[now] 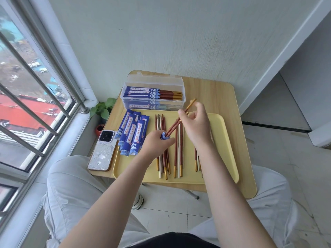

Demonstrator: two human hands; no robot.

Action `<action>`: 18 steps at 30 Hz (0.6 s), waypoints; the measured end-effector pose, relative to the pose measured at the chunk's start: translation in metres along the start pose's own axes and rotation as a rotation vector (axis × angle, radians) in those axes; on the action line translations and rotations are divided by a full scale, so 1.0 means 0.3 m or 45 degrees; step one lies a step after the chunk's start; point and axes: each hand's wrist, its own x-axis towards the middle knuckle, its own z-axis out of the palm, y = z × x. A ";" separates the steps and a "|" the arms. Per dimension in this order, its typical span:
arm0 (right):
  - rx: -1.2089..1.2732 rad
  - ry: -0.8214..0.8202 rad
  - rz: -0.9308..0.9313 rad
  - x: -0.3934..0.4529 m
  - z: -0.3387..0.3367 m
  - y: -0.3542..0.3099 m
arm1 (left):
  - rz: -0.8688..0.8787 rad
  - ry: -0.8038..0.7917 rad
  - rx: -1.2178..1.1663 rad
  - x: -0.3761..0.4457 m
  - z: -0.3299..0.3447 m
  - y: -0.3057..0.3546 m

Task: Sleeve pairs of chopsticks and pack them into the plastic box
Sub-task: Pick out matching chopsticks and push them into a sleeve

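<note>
Midway over the yellow tray, left hand gripping a blue sleeve, right hand pinching a chopstick pair at its mouth, sleeved pairs packed in the plastic box behind.

a bright corner by the window

daylight is coming in through a tall window on the left, with metal bars running across it and red roofs showing outside. a pale, faintly streaked wall is standing behind a small wooden table with rounded corners. a potted plant is sitting on the floor between the table and the window sill. light floor tiles are spreading underneath.
</note>
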 end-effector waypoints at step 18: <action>0.389 -0.013 0.159 0.151 -0.011 -0.037 | 0.268 0.185 0.492 0.116 -0.075 0.162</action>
